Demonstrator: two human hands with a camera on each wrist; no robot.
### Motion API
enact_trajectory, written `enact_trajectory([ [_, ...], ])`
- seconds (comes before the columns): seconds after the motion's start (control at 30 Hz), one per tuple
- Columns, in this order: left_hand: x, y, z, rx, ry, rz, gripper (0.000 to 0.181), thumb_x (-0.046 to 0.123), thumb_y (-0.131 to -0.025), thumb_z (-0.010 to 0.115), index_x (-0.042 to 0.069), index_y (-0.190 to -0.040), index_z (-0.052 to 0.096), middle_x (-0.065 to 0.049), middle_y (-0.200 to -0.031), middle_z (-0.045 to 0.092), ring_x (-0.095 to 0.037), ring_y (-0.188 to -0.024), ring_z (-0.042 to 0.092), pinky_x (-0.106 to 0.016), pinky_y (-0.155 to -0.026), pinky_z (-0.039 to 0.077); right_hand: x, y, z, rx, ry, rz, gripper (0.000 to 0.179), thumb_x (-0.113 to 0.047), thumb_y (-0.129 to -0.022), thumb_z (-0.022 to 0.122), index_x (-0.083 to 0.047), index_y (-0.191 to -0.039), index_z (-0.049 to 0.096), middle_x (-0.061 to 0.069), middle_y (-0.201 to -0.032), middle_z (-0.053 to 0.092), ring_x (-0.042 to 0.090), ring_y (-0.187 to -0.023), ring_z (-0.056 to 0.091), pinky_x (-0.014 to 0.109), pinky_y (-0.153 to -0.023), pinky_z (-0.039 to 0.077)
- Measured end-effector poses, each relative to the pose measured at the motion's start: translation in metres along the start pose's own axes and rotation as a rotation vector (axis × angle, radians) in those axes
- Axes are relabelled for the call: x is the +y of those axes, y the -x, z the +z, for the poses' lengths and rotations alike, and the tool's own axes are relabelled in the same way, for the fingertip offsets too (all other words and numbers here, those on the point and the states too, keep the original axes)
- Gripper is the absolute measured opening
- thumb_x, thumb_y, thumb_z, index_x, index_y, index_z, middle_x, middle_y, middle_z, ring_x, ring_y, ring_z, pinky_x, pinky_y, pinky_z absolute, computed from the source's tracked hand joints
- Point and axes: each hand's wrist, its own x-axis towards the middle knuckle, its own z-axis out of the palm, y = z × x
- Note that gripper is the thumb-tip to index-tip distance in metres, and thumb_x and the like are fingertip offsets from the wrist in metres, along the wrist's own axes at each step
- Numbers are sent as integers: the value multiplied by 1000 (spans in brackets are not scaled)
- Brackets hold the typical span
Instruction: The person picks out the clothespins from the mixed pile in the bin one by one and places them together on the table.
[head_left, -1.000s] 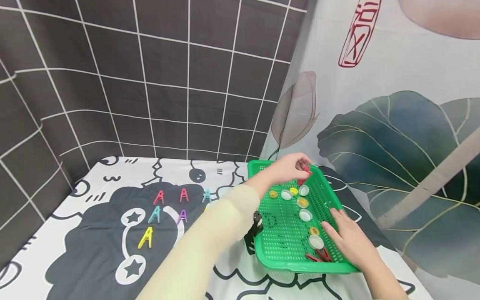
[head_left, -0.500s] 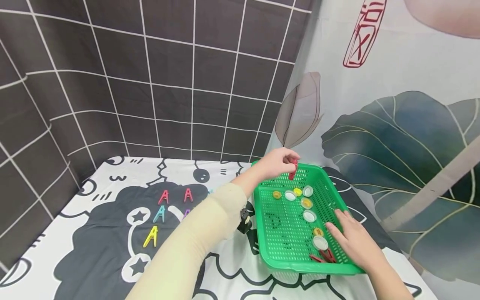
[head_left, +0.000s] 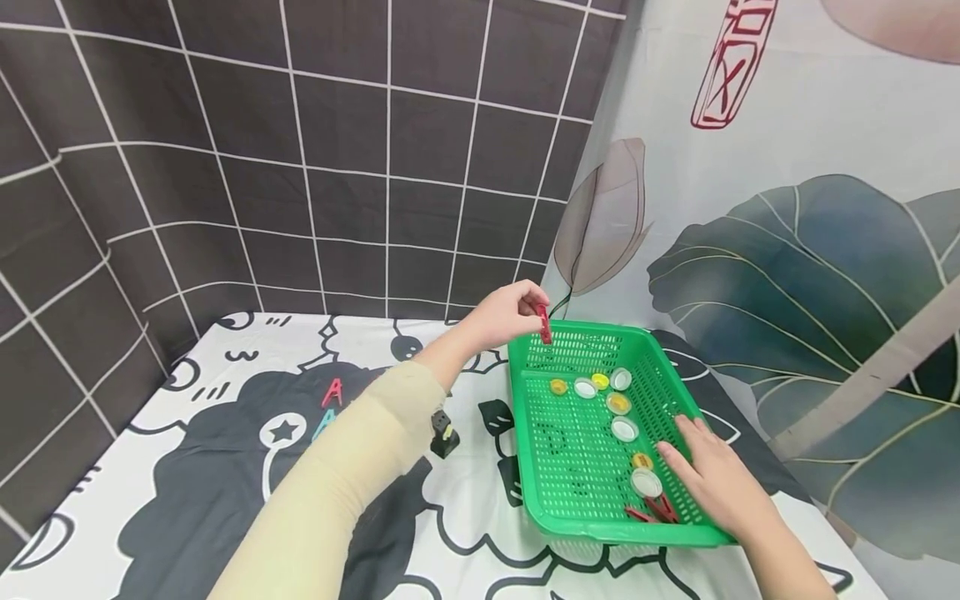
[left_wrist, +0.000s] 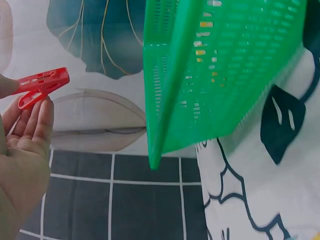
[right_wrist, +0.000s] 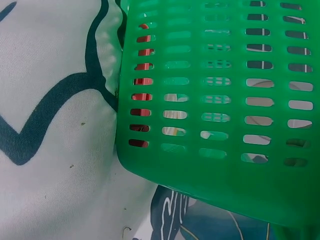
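Note:
In the head view my left hand (head_left: pixel 495 318) pinches a red clothespin (head_left: pixel 545 325) between thumb and fingers. It is held up at the far left corner of a green plastic basket (head_left: pixel 577 467). From the left wrist, the same clothespin (left_wrist: pixel 47 82) shows beside the basket's rim (left_wrist: pixel 167 100). My right hand (head_left: pixel 716 479) rests on the basket's right side, its fingers fairly straight over the rim. Inside the basket lie red clothespins (head_left: pixel 662 508) and several round caps, such as a white cap (head_left: pixel 624 429) and a yellow cap (head_left: pixel 600 381). The right wrist view shows only the basket's slotted wall (right_wrist: pixel 230 165).
Left of the basket, a red clothespin (head_left: pixel 333 392) and a blue clothespin (head_left: pixel 325 421) lie on the patterned cloth (head_left: pixel 480 500). My left sleeve hides much of the cloth around them. A dark gridded curtain (head_left: pixel 337 167) hangs behind, a lotus-print curtain (head_left: pixel 750 250) at right.
My left hand has carried the red clothespin leftward and slightly up, from over the basket's far right part to its far left corner. My right hand stays on the basket.

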Motion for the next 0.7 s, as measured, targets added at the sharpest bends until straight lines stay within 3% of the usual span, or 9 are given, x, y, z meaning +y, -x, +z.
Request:
enact_trajectory([
  [0.37,-13,41,-32,-27,-5,-27,25,1,-80,59,5,-103,49,-7,-94,60,-16,-86,61,-28,-77,50,-1,-1,1,-3,-3,-7,67,-39,-99,43,15,-137,32,37,-137,32,53,-129,23,68,-97,21],
  [0.7,-17,55,-43,-66,36,-33,29,2,-80,60,5,-104,45,-9,-99,58,-16,-92,63,-30,-82,50,1,-1,0,-10,-8,-2,69,-41,-99,42,16,-137,31,38,-138,31,53,-129,22,68,-97,20],
])
